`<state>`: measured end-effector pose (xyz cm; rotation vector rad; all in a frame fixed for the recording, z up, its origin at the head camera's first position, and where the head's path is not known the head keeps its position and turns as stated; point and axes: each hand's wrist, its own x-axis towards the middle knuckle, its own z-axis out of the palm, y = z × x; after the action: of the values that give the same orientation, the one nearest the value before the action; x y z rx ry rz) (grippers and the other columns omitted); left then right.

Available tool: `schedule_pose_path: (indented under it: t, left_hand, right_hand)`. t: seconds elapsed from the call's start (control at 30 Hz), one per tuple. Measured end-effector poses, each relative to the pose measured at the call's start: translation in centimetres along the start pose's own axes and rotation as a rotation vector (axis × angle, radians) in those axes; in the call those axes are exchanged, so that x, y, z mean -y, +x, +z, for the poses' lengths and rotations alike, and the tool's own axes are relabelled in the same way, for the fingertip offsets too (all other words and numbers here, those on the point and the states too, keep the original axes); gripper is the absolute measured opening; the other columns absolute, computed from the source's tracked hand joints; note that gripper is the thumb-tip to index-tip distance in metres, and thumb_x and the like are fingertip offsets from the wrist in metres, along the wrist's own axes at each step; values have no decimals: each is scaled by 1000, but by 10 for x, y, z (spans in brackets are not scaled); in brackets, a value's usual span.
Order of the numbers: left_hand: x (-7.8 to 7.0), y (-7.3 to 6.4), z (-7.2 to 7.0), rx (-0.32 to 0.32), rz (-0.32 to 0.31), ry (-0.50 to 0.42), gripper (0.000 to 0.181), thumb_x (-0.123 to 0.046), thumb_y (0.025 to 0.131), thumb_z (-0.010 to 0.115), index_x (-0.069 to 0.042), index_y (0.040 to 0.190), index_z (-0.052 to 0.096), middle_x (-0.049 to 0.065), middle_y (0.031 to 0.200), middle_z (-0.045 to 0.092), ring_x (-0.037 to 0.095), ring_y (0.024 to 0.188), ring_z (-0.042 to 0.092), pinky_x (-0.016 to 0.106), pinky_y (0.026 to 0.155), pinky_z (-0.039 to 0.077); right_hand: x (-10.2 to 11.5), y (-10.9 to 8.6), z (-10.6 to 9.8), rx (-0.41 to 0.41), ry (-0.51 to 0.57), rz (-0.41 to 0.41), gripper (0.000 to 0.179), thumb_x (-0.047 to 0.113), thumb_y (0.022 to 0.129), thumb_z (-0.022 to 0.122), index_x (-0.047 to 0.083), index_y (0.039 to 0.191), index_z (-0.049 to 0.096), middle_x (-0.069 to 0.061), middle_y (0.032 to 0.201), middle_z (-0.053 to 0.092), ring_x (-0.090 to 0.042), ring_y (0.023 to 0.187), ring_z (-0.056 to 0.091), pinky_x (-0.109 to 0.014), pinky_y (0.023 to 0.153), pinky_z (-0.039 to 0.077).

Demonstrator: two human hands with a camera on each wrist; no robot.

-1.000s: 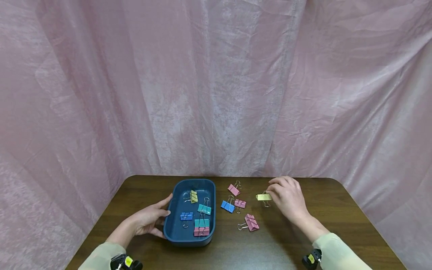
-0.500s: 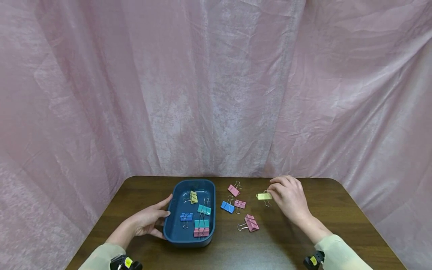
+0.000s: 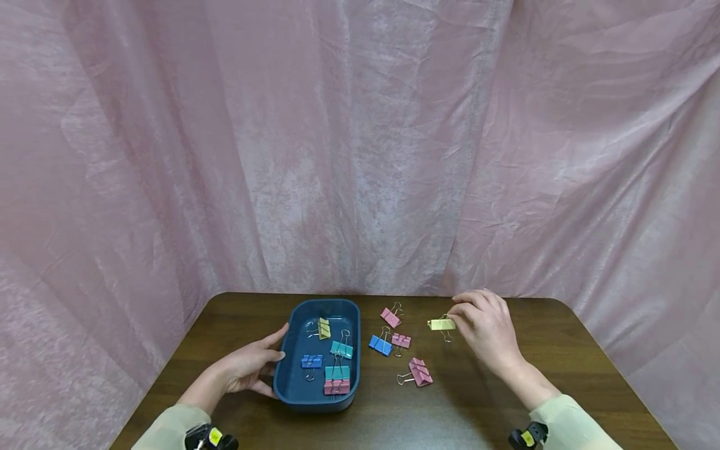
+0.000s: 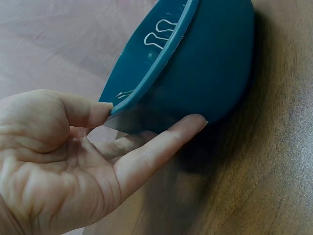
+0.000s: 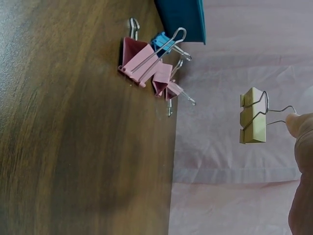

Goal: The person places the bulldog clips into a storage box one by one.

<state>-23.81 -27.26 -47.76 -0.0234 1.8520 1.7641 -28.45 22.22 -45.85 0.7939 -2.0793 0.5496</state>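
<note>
My right hand (image 3: 488,332) pinches a yellow binder clip (image 3: 441,324) by one wire handle, holding it above the table's right side. In the right wrist view the clip (image 5: 253,117) hangs with its other handle folded over its body, and a thumb (image 5: 299,122) is at the wire loop. At the left, my left hand (image 3: 247,369) grips the left side of a blue plastic box (image 3: 317,405), thumb at the rim and other fingers along the outer wall. Inside lie a yellow clip (image 3: 324,328), a blue clip (image 3: 312,361), two teal clips (image 3: 341,349) and a pink clip (image 3: 336,387).
Between box and right hand, the brown wooden table (image 3: 484,419) bears a blue clip (image 3: 380,345) and three pink binder clips, the largest pink clip (image 3: 420,372) nearest the front. A pink curtain (image 3: 360,156) hangs behind the table's back edge.
My right hand has shifted slightly up and to the right with the yellow binder clip. The left hand and the box have stayed in place.
</note>
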Motion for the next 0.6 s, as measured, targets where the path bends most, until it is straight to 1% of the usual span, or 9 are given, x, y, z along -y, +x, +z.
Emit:
schedule_pose_path:
  t: [0.1, 0.2, 0.43, 0.6]
  left_hand:
    - [0, 0, 0, -1, 0, 1, 70, -11, 110, 39, -22, 166, -2, 38, 145, 41, 45, 113, 63, 64, 75, 57]
    - [1, 0, 0, -5, -2, 2, 70, -11, 110, 39, -22, 166, -1, 38, 144, 42, 45, 113, 63, 64, 75, 57]
    - [0, 0, 0, -12, -8, 5, 69, -10, 110, 39, -21, 166, -1, 39, 145, 40, 45, 113, 63, 64, 75, 57]
    - [-1, -1, 0, -7, -6, 4, 69, -11, 110, 39, -21, 166, -1, 39, 145, 39, 45, 113, 63, 64, 75, 57]
  right_hand:
    - [2, 1, -2, 11, 0, 14, 6, 19, 86, 79, 15, 87, 76, -6, 107, 71, -34, 108, 59, -56, 100, 37]
    - [3, 3, -4, 18, 0, 18, 7, 17, 84, 81, 15, 87, 76, -7, 108, 71, -34, 109, 58, -55, 101, 37]
    - [5, 7, -7, 9, -1, 10, 7, 18, 84, 81, 15, 87, 76, -6, 109, 71, -33, 110, 58, -54, 101, 37]
    - [5, 10, -8, -7, 4, -10, 8, 16, 83, 82, 14, 87, 76, -7, 108, 71, -34, 109, 58, -57, 102, 37]
